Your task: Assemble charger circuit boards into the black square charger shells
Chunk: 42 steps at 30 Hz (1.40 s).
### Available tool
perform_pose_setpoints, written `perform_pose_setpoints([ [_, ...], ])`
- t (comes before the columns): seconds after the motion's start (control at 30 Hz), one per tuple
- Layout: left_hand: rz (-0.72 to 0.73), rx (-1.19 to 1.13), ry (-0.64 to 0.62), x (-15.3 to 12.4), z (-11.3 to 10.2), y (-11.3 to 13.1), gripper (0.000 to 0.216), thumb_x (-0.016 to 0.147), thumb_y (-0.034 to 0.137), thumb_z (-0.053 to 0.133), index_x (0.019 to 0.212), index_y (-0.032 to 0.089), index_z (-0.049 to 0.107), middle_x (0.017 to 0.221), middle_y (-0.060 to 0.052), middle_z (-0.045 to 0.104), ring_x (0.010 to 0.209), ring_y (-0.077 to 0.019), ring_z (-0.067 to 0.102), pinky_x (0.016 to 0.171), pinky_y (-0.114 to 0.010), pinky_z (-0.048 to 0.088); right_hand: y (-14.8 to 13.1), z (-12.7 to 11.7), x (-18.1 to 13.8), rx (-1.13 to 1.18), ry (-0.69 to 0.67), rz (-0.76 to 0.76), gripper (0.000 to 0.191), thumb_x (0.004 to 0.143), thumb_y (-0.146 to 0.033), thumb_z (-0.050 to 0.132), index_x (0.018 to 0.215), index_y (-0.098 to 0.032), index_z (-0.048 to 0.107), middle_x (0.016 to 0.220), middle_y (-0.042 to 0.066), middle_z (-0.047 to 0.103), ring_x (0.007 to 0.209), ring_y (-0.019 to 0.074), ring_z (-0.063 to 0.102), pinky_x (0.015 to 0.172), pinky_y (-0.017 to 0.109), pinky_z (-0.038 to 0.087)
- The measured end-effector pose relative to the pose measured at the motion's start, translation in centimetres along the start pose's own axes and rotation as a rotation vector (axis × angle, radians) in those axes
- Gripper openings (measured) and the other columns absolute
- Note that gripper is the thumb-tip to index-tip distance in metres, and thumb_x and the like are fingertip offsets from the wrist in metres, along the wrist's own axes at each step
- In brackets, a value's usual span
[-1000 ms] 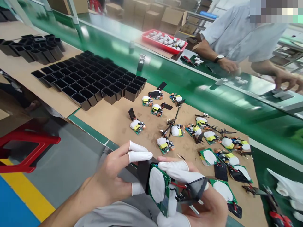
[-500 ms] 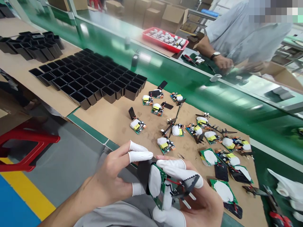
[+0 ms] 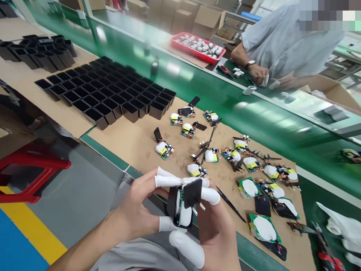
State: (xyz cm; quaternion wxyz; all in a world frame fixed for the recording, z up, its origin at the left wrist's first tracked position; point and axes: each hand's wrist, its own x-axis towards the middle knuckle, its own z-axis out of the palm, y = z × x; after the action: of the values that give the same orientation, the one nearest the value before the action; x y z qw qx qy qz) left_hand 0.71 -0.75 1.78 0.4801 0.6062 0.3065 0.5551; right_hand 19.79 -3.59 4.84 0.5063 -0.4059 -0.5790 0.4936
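Observation:
White finger cots cover several fingertips of both my hands. My left hand (image 3: 141, 203) grips a black plastic case (image 3: 171, 203) around its sides, the open end facing right. Inside that opening sits a circuit board (image 3: 185, 215) with white filler on it, most of it hidden by the case walls. A black end cap (image 3: 192, 193) with metal plug prongs stands in front of the opening. My right hand (image 3: 214, 226) is curled around the cap and the case mouth, fingers behind the cap and thumb below. Black tweezers (image 3: 231, 204) lie just beyond it.
Several circuit boards (image 3: 187, 130) with attached caps lie over the cardboard sheet (image 3: 132, 137). Rows of black cases (image 3: 96, 117) stand at left. Pliers (image 3: 324, 244) lie at lower right. Across the green conveyor (image 3: 191, 82), a co-worker's hands (image 3: 258, 73) work near a red tray (image 3: 175, 43).
The circuit board has gone from sticking out of the case to sitting mostly inside it. My right hand has shifted left with the cap, uncovering the tweezers. The co-worker's hands moved slightly left.

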Motion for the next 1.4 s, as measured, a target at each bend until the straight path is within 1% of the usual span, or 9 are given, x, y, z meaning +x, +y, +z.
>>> perform_pose_setpoints([
  [0.13,-0.041,-0.051,0.057,-0.1,0.7,-0.4,0.050,0.083,0.033,0.105,0.127,0.023,0.084,0.107,-0.008,0.078,0.090,-0.0202,0.078,0.074,-0.026,0.074,0.0,0.5,0.3,-0.015,0.039,0.026,0.052,0.096,-0.026,0.090,0.145,-0.038,0.076,0.143,0.007,0.076,0.138,0.0294,0.071,0.118,0.043,0.060],
  [0.27,-0.099,-0.058,0.099,-0.2,1.2,-0.4,0.039,0.086,0.027,0.101,0.120,0.023,0.082,0.109,-0.006,0.078,0.093,-0.0187,0.079,0.083,-0.029,0.075,0.3,1.1,0.5,-0.039,0.048,0.052,0.045,0.102,-0.021,0.082,0.143,-0.039,0.074,0.141,0.005,0.076,0.133,0.0237,0.072,0.121,0.040,0.056],
  [0.43,-0.234,-0.177,0.153,-0.2,1.7,-0.9,0.058,0.077,0.039,0.109,0.123,0.020,0.080,0.109,-0.007,0.077,0.092,-0.0212,0.079,0.081,-0.032,0.075,1.5,1.8,-0.3,-0.153,0.253,-0.030,0.055,0.095,-0.023,0.091,0.146,-0.035,0.075,0.152,0.008,0.076,0.147,0.0289,0.068,0.127,0.046,0.055],
  [0.63,-0.249,-0.125,0.260,-0.1,2.4,-0.9,0.051,0.075,0.034,0.109,0.115,0.020,0.081,0.106,-0.005,0.075,0.097,-0.0207,0.077,0.079,-0.028,0.073,3.0,2.2,-1.8,-0.538,0.322,-0.430,0.078,0.090,-0.003,0.090,0.158,-0.037,0.073,0.156,0.011,0.078,0.120,0.0324,0.087,0.090,0.041,0.076],
  [0.83,-0.160,0.057,0.336,-0.3,2.9,-1.0,0.044,0.078,0.014,0.093,0.119,0.023,0.080,0.104,0.000,0.070,0.085,-0.0149,0.076,0.079,-0.027,0.072,3.2,2.2,-2.5,-0.687,0.361,-0.437,0.082,0.091,0.001,0.086,0.157,-0.046,0.072,0.155,0.005,0.078,0.107,0.0321,0.091,0.081,0.039,0.078],
  [0.97,-0.073,0.191,0.332,-0.8,2.5,-0.8,0.051,0.077,0.014,0.095,0.125,0.026,0.078,0.107,-0.001,0.070,0.090,-0.0174,0.075,0.078,-0.027,0.070,3.6,2.4,-2.2,-0.432,0.505,-0.364,0.056,0.088,-0.004,0.091,0.133,-0.038,0.088,0.135,0.006,0.088,0.103,0.0321,0.092,0.083,0.041,0.078],
  [1.1,-0.050,0.116,0.320,-1.7,2.4,-0.6,0.058,0.084,0.028,0.099,0.136,0.029,0.073,0.123,-0.005,0.071,0.101,-0.0200,0.075,0.089,-0.031,0.068,3.8,3.0,-1.1,0.191,0.727,-0.008,0.011,0.096,-0.031,0.094,0.106,-0.031,0.092,0.109,0.003,0.093,0.094,0.0246,0.091,0.082,0.035,0.077],
  [1.27,-0.329,-0.163,0.184,-1.7,3.4,-0.5,0.050,0.093,0.046,0.094,0.133,0.024,0.073,0.125,-0.009,0.081,0.110,-0.0251,0.078,0.105,-0.039,0.064,3.5,4.8,-0.5,0.761,0.624,0.334,0.029,0.102,-0.059,0.084,0.117,-0.035,0.090,0.115,0.000,0.092,0.097,0.0177,0.088,0.081,0.026,0.075],
  [1.4,-0.375,-0.351,0.195,-0.9,4.4,-0.1,0.056,0.086,0.048,0.100,0.129,0.024,0.074,0.118,-0.007,0.083,0.110,-0.0268,0.080,0.101,-0.038,0.067,3.7,6.5,-1.3,0.890,0.517,0.450,0.038,0.103,-0.066,0.078,0.112,-0.031,0.091,0.125,0.003,0.090,0.106,0.0179,0.087,0.096,0.026,0.074],
])
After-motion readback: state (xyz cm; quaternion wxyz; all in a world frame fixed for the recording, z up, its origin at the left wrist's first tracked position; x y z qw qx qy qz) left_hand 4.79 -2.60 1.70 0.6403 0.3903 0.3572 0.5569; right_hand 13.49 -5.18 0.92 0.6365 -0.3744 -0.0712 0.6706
